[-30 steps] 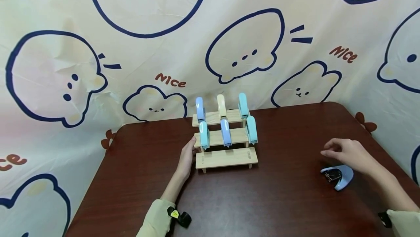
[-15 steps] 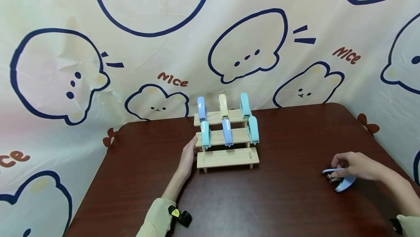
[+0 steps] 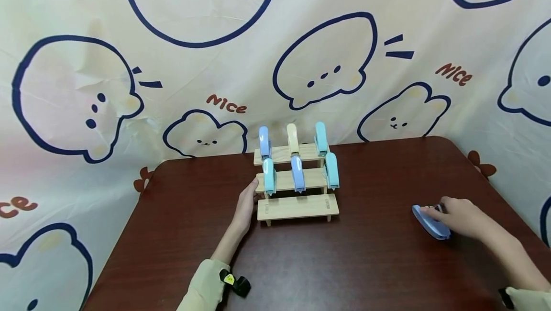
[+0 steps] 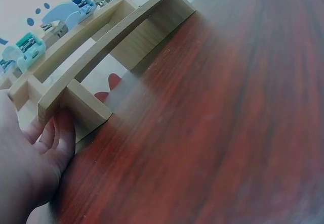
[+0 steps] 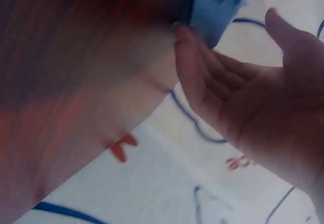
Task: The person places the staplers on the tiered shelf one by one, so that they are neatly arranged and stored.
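Note:
A three-step wooden rack [image 3: 298, 207] stands near the table's middle. My left hand [image 3: 244, 210] grips its left end, with fingers [image 4: 63, 138] curled in around the end of a shelf in the left wrist view. On the right of the table, my right hand [image 3: 465, 216] holds a blue stapler [image 3: 432, 225], which lies tilted low over the surface. The right wrist view has this stapler [image 5: 215, 11] at the fingertips, with the thumb [image 5: 283, 29] raised on the other side.
On the top step are a blue stapler [image 3: 264, 143], a cream one [image 3: 292, 139] and a teal one [image 3: 320, 138]. The middle step bears a teal stapler [image 3: 269, 177], a blue one [image 3: 297, 174] and another teal one [image 3: 331, 171]. A printed cloth [image 3: 193, 76] hangs behind the brown table [image 3: 344, 263].
My right hand has come down onto the blue stapler and taken hold of it. The stapler has turned and shifted slightly left and away. My left hand and the rack keep their places.

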A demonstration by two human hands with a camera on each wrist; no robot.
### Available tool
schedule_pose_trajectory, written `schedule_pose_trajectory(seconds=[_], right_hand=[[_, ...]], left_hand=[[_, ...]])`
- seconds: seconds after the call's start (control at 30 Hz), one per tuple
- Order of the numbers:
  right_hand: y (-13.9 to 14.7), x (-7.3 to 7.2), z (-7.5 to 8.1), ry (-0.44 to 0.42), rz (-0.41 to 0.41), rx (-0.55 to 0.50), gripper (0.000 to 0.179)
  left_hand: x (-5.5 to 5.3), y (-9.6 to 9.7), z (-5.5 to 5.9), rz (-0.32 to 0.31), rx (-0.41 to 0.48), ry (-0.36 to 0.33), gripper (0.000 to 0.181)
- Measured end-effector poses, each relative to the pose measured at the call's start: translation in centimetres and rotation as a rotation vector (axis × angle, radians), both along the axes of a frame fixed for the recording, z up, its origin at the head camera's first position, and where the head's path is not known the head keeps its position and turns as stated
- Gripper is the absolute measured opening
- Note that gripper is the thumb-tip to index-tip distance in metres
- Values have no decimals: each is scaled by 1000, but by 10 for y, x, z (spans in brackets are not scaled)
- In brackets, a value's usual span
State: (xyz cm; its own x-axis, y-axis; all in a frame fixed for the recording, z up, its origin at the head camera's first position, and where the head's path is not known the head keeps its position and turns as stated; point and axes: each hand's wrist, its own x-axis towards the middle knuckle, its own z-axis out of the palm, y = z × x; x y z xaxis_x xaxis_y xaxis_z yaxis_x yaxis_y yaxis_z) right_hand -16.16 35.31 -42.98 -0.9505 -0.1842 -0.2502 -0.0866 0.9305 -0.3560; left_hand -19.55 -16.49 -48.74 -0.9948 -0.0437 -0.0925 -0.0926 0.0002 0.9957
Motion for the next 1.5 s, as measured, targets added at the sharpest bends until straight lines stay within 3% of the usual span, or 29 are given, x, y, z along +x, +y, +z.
schedule_pose_trajectory(seconds=[0.13, 0.3, 0.47, 0.6, 0.8, 0.9, 1.1, 1.3, 1.5], right_hand=[[-22, 2, -2, 11, 51, 29, 88], [-30, 3, -7, 54, 61, 20, 81], [-22, -1, -10, 56, 4, -69, 79], [-16, -3, -12, 32, -95, -195, 77], [-21, -1, -12, -159, -186, -530, 78], [-29, 0, -12, -215, -213, -683, 78], [-49, 2, -12, -252, -213, -893, 71], [-71, 3, -2, -266, -205, -1055, 64], [-93, 5, 7, -310, -183, -1187, 69]], left_hand=[[1, -1, 0, 11, 2, 2, 63], [1, 0, -1, -1, 3, -6, 64], [0, -1, -3, 11, -8, 0, 64], [-1, -1, -5, 9, -7, -8, 64], [-1, -1, -5, 9, 7, -20, 64], [-2, -1, -5, 15, 14, -15, 63], [-2, 0, -1, 12, 25, -10, 64], [-2, 0, -1, 6, 18, 4, 64], [-3, -1, -2, 0, 15, 4, 67]])
